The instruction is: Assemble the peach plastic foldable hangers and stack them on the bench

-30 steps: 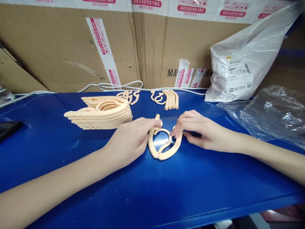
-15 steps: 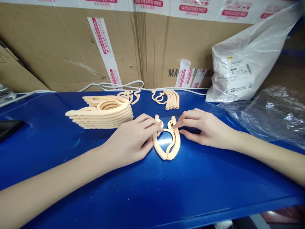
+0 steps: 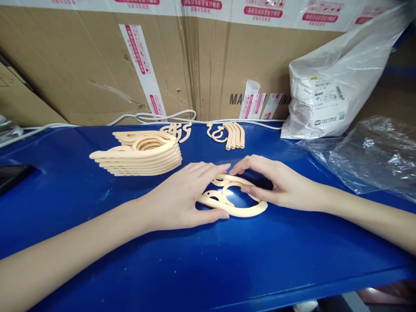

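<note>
A cream plastic folding hanger (image 3: 238,209) lies flat on the blue table (image 3: 208,260), folded into a loop with its hook inside. My left hand (image 3: 185,195) rests on its left end, thumb under the near edge and fingers stretched over the top. My right hand (image 3: 276,184) cups its right side, fingers arched over the far edge and thumb on the inner rim. The fingertips of both hands nearly meet above the hanger.
A stack of folded hangers (image 3: 139,154) sits to the left. Loose hooks (image 3: 178,129) and hanger arms (image 3: 232,134) lie near the back. Cardboard boxes (image 3: 97,65) and a white cable (image 3: 162,117) line the rear. Plastic bags (image 3: 328,82) crowd the right.
The hanger was standing as a narrow upright loop pinched between my fingertips; now it lies turned sideways and flat, with both hands pressed around it.
</note>
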`<state>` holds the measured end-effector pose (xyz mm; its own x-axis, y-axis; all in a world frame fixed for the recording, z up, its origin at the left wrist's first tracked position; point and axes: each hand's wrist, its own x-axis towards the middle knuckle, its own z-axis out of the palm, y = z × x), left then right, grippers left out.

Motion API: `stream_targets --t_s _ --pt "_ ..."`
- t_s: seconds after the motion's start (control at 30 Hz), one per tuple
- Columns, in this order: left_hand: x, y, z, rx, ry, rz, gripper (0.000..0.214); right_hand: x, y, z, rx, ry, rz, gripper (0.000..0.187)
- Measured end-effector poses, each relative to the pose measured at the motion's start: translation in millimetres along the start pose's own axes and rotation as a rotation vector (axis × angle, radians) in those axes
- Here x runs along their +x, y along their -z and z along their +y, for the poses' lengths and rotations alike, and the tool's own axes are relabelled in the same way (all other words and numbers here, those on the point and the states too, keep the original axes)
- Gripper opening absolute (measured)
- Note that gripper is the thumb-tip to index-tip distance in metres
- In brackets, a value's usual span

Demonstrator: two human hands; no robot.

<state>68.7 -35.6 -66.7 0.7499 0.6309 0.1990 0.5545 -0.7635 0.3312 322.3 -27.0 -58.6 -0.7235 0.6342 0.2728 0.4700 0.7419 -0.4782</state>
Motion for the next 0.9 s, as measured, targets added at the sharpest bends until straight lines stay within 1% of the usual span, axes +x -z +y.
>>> stream_targets --t_s 0.07,0.1,0.13,0.2,0.3,0.37,0.47,0.6,0.77,0.9 --pt "-0.4 1.2 0.6 -0.002 -0.012 0.009 0.073 0.6 2.6 -0.2 0.067 -0.084 0.051 0.028" --pt "-0.8 1.3 0.6 -0.004 -0.018 0.023 0.073 1.1 5.0 0.1 0.093 -0.14 0.054 0.028" --pt "-1.2 1.3 0.6 -0.003 -0.026 0.048 0.072 1.7 7.7 0.5 0.116 -0.199 0.04 0.028" --pt "-2.2 0.8 0.6 0.031 -0.055 0.146 0.067 3.0 13.1 1.5 0.167 -0.301 -0.023 0.029" --pt "-3.1 0.2 1.5 0.164 -0.104 0.3 0.062 4.1 17.9 2.5 0.327 -0.377 -0.111 0.034" --pt "-3.0 0.3 2.7 0.247 -0.118 0.341 0.064 4.1 18.5 2.1 0.465 -0.409 -0.134 0.034" --pt "-2.2 0.7 3.7 0.329 -0.153 0.356 0.068 3.7 17.9 -0.3 0.6 -0.472 -0.116 0.031" --pt "-1.4 1.5 3.2 0.375 -0.205 0.343 0.074 3.5 17.1 -3.3 0.695 -0.55 -0.095 0.031" --pt "-0.5 2.4 3.0 0.388 -0.206 0.323 0.077 3.5 15.2 -1.9 0.75 -0.568 -0.078 0.033" --pt "0.1 1.0 2.4 0.397 -0.215 0.325 0.079 2.4 13.7 0.6 0.773 -0.562 -0.102 0.03"
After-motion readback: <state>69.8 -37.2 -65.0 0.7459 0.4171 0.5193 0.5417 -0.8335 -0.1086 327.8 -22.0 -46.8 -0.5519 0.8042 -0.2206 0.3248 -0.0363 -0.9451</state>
